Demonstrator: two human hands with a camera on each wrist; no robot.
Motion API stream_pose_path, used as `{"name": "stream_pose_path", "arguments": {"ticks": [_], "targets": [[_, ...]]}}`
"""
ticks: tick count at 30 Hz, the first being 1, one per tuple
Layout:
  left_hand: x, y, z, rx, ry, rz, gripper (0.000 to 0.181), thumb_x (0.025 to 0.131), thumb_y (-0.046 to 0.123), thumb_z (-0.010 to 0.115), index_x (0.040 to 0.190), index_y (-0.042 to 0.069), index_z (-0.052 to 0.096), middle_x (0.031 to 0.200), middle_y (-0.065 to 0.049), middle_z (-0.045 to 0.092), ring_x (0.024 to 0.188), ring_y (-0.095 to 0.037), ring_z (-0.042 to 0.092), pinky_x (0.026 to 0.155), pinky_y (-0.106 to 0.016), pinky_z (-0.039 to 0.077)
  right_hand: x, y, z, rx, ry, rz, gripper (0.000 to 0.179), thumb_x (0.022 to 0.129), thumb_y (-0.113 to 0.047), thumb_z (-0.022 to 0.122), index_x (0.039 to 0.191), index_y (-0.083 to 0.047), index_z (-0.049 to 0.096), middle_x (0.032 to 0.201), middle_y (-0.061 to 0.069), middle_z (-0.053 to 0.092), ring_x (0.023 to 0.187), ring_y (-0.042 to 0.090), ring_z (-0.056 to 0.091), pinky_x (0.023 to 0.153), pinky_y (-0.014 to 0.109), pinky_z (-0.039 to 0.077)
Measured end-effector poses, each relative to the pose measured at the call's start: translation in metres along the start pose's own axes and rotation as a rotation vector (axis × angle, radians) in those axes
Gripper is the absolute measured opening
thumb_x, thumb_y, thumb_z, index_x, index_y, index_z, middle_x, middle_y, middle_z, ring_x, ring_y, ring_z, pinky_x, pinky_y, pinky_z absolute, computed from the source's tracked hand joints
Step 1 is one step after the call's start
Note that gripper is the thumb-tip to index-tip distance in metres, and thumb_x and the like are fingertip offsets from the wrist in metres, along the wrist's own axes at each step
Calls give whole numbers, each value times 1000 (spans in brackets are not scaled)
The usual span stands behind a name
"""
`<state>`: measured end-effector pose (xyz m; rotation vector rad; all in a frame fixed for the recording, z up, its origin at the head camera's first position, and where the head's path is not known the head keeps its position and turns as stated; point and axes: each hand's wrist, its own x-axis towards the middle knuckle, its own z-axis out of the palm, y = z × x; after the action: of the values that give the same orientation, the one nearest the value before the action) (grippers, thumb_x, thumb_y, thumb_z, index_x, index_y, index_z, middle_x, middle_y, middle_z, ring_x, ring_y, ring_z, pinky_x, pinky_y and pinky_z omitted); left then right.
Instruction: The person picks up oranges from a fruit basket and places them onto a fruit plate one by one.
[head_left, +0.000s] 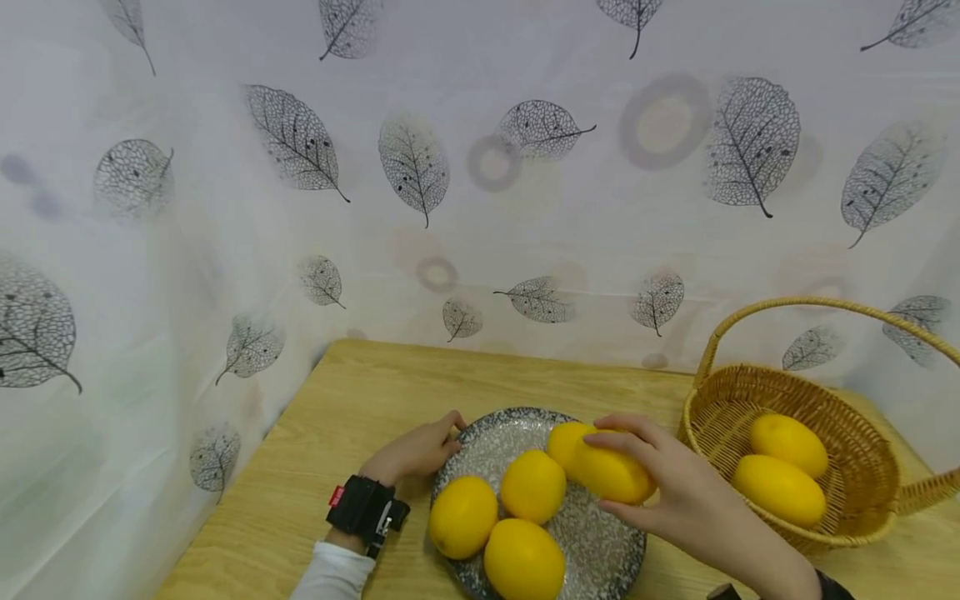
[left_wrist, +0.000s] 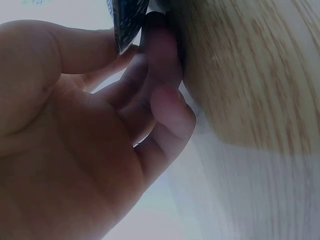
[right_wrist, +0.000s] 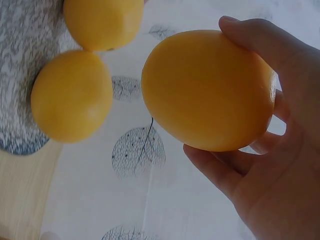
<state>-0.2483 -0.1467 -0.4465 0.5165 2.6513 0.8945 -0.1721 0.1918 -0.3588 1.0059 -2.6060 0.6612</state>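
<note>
While the right hand's (head_left: 678, 487) grip is holding a yellow fruit (head_left: 613, 473) over the plate (head_left: 600, 542), the right wrist view is showing a gap from two other fruits (right_wrist: 72, 97), whereas the head view is overlapping them. The left hand (head_left: 416, 450) is pinching the plate's rim, its curled fingers appearing clearly only at left wrist. On the tabletop (head_left: 390, 367), only the head view is including the basket (head_left: 862, 425).

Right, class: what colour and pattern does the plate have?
The plate is speckled grey with a darker speckled rim, clearest in the head view.
</note>
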Motion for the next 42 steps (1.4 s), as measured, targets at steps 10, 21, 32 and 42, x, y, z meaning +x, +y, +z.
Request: {"name": "stream_pose_path", "arguments": {"ticks": [10,21,32,42], "targets": [[1,1,-1,3,4,-4,23,101,12,47,123,8,49,106,-20,70,74,-17,57,65,-33,47,0,-22,14,-16,0,-168,64,70,-34,83,129,-28,59,132,0,58,109,16,60,79,40,60],[2,1,1,4,-3,-2,23,101,12,47,123,7,49,105,-20,70,75,-18,57,66,-35,48,-3,-35,29,57,-85,-254,60,78,-40,76,132,-30,55,134,-1,55,113,16,56,81,43,58],[0,2,0,6,-1,-18,23,101,12,47,124,8,48,104,-20,70,69,-18,55,58,-30,42,-2,-40,34,61,-49,-342,60,78,-42,77,131,-25,56,133,2,57,113,18,56,79,43,57],[1,-1,1,14,8,9,22,101,12,47,122,7,49,92,-16,69,65,-17,52,57,-30,41,-1,-38,37,86,-69,-229,61,81,-41,74,136,-26,52,136,2,56,115,18,56,80,46,58]]}}
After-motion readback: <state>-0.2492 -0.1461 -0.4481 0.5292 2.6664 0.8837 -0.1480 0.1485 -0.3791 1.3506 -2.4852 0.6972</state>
